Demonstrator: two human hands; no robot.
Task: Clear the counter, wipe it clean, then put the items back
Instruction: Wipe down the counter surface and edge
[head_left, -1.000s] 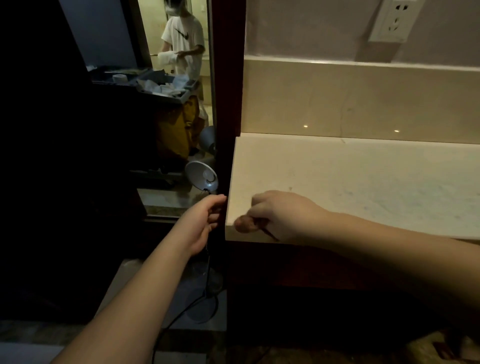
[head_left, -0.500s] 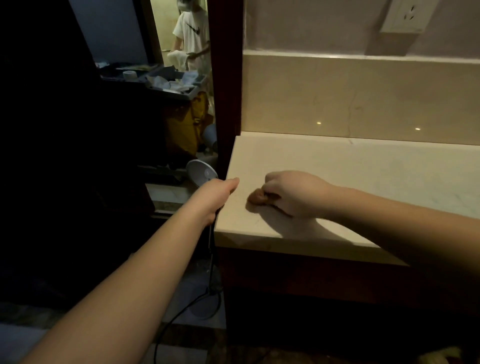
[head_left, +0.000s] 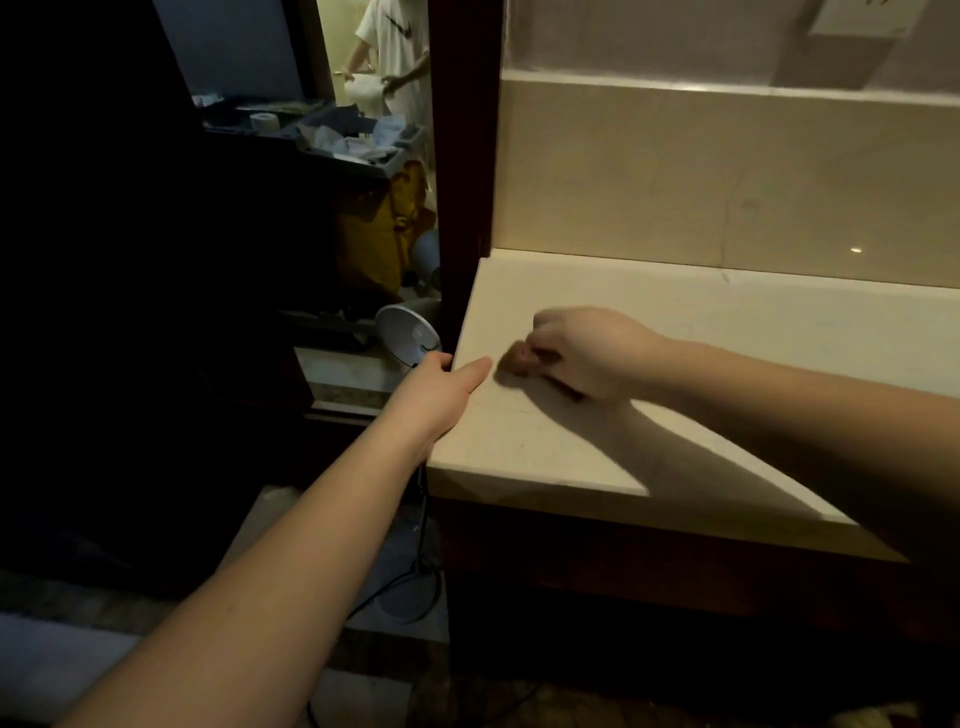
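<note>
- Resting on the bench (head_left: 727, 332) near its left edge, the right hand (head_left: 587, 353) is clenched around a small brown thing (head_left: 519, 358), perhaps a cloth; motion blur hides what it is.
- The brown thing touches the bench top and pokes out to the left of the curled fingers.
- The left hand (head_left: 441, 395) reaches along the bench's left side edge, with its thumb lying on the top surface, pointing toward the right hand.
- The fingers of that hand wrap round something thin and dark below the lamp (head_left: 408, 338); it looks like the lamp's stem, so the hand is grasping it.
- The lamp's round white head sits just left of the bench edge, touching the fingers, tilted toward the camera.
- A dark cord (head_left: 395, 587) runs from under the left forearm to a round base (head_left: 410, 597) on the floor, near the bench's lower left corner.
- The bench is pale stone with a matching splashback (head_left: 727, 176) at the far side.
- A dark red post (head_left: 462, 156) stands at the bench's far left corner.
- Far left, a cart (head_left: 332, 140) holds cloths and a paper roll, with a yellow bag (head_left: 384, 223) hanging from it.
- Beyond the cart stands a person (head_left: 395, 47) in a white shirt.
</note>
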